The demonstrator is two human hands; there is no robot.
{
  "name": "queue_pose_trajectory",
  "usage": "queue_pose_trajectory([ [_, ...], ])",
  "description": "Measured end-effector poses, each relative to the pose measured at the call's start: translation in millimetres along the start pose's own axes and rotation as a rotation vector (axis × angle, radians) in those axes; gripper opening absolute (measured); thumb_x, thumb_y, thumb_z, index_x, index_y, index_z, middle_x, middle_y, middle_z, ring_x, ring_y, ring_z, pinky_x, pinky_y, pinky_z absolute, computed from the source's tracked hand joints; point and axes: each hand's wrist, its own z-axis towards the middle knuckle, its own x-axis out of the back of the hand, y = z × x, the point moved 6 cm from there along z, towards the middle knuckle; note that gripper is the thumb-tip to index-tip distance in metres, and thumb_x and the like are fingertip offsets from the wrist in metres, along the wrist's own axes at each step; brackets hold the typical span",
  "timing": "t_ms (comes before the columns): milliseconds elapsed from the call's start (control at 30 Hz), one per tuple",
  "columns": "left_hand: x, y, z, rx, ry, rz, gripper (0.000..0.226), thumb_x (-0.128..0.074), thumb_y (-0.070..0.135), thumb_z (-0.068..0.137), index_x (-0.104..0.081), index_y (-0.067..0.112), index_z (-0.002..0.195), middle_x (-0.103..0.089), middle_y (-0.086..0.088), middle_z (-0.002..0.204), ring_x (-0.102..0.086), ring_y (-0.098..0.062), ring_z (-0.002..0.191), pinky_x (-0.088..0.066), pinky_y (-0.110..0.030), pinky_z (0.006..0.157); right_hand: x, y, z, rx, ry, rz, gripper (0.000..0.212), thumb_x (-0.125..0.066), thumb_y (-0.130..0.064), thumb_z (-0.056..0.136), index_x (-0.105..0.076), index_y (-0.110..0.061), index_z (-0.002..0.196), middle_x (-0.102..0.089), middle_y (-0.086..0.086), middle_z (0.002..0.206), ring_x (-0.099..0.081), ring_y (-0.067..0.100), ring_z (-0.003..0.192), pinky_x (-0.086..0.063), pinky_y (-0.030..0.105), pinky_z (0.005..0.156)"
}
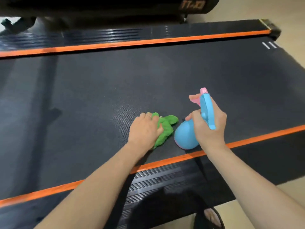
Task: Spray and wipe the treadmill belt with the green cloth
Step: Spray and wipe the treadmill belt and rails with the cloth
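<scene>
Pressing down on the green cloth (pixel 162 129), the left hand (pixel 145 129) lies flat over its left portion, fingers spread and fairly straight, a ring visible on one finger. The cloth is bunched on the treadmill belt (pixel 115 80), toward the near side of the belt, just short of the near orange stripe (pixel 165 162). Its long axis runs from near-left to far-right, and the uncovered part projects to the right of the hand.

The right hand (pixel 208 124) grips the blue spray bottle (pixel 186 138) round its neck, forefinger hooked on the pink trigger (pixel 194 100). The bottle hangs above the belt just right of the cloth, its nozzle (pixel 203 90) aimed at the far side. Whether bottle and cloth touch cannot be told.

Judgement: the left hand is the one on the cloth and the wiping falls to it; unwiped belt lies to the far side and left, well apart from the hand. The spray direction and the probable wipe path coincide, toward the far orange stripe (pixel 132 43). A sandalled foot (pixel 211 217) shows at the near edge, on the floor.
</scene>
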Motion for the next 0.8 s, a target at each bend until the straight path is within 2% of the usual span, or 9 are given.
queue_pose_trajectory([
  [100,0.7,-78.0,16.5,0.255,-0.041,0.115,0.037,-0.039,0.038,0.099,-0.060,0.009,0.106,-0.062,-0.016,0.099,-0.057,-0.036,0.091,-0.044,-0.041,0.073,9.6,1.4,3.9,0.012,0.040,0.049,0.052,-0.052,0.003,0.083,-0.066,-0.042,0.104,-0.071,-0.015,0.104,-0.071,0.008,0.061,-0.052,0.015,0.069],
  [167,2.1,-116.7,20.2,0.387,-0.050,0.096,0.037,-0.039,0.034,0.098,-0.059,0.004,0.103,-0.061,-0.021,0.099,-0.056,-0.040,0.090,-0.045,-0.044,0.074,9.5,4.5,3.4,0.040,0.081,0.084,0.056,-0.049,-0.002,0.079,-0.062,-0.049,0.106,-0.070,-0.019,0.102,-0.071,0.009,0.063,-0.051,0.015,0.069],
  [300,3.9,-79.7,22.7,0.415,0.030,0.036,0.035,-0.042,0.034,0.096,-0.061,0.004,0.098,-0.062,-0.021,0.099,-0.055,-0.040,0.088,-0.044,-0.044,0.072,1.3,18.1,3.5,0.089,0.104,0.047,0.048,-0.050,-0.005,0.078,-0.070,-0.014,0.121,-0.071,-0.013,0.107,-0.075,0.022,0.081,-0.052,0.019,0.074],
  [433,-5.1,41.0,26.5,0.162,-0.009,-0.048,0.043,-0.030,0.042,0.091,-0.062,0.013,0.087,-0.062,-0.010,0.088,-0.054,-0.033,0.078,-0.040,-0.039,0.063,5.0,24.0,7.3,0.170,0.083,0.019,0.048,-0.050,-0.008,0.078,-0.069,-0.008,0.122,-0.073,0.001,0.105,-0.071,0.024,0.089,-0.053,0.020,0.081],
  [500,-10.4,45.3,31.8,0.114,-0.022,-0.047,0.045,-0.025,0.042,0.092,-0.060,0.014,0.087,-0.061,-0.009,0.086,-0.053,-0.032,0.076,-0.040,-0.041,0.065,3.0,19.6,8.3,0.220,0.020,0.021,0.048,-0.049,-0.009,0.078,-0.068,-0.003,0.122,-0.072,0.006,0.107,-0.067,0.020,0.095,-0.046,0.008,0.086],
  [567,-10.0,34.6,33.2,0.108,-0.039,0.013,0.045,-0.025,0.043,0.094,-0.060,0.014,0.088,-0.060,-0.009,0.083,-0.054,-0.032,0.074,-0.041,-0.041,0.064,5.0,18.9,12.1,0.246,-0.051,0.061,0.047,-0.050,-0.006,0.077,-0.068,-0.003,0.120,-0.072,0.006,0.103,-0.067,0.023,0.089,-0.045,0.007,0.084],
  [633,-7.3,17.4,44.2,0.177,-0.064,0.133,0.046,-0.021,0.041,0.096,-0.058,0.013,0.095,-0.061,-0.010,0.088,-0.055,-0.032,0.080,-0.040,-0.040,0.065,16.1,24.8,23.1,0.212,-0.114,0.169,0.047,-0.051,-0.003,0.076,-0.070,-0.006,0.119,-0.073,-0.002,0.103,-0.071,0.026,0.082,-0.053,0.019,0.080],
  [700,-4.5,-5.5,50.9,0.385,-0.060,0.121,0.039,-0.030,0.036,0.098,-0.058,0.009,0.100,-0.062,-0.015,0.093,-0.056,-0.037,0.086,-0.041,-0.041,0.068,42.9,27.5,38.1,0.209,-0.160,0.224,0.044,-0.051,-0.003,0.076,-0.071,-0.009,0.114,-0.073,-0.009,0.096,-0.073,0.025,0.080,-0.056,0.025,0.078],
  [800,-6.8,-19.1,48.9,0.580,-0.029,0.036,0.035,-0.038,0.034,0.099,-0.057,0.004,0.100,-0.060,-0.021,0.097,-0.056,-0.041,0.091,-0.044,-0.044,0.074,85.6,24.6,62.3,0.420,-0.271,0.040,0.044,-0.051,-0.006,0.074,-0.072,-0.015,0.112,-0.068,-0.017,0.085,-0.060,0.019,0.068,-0.053,0.033,0.068],
])
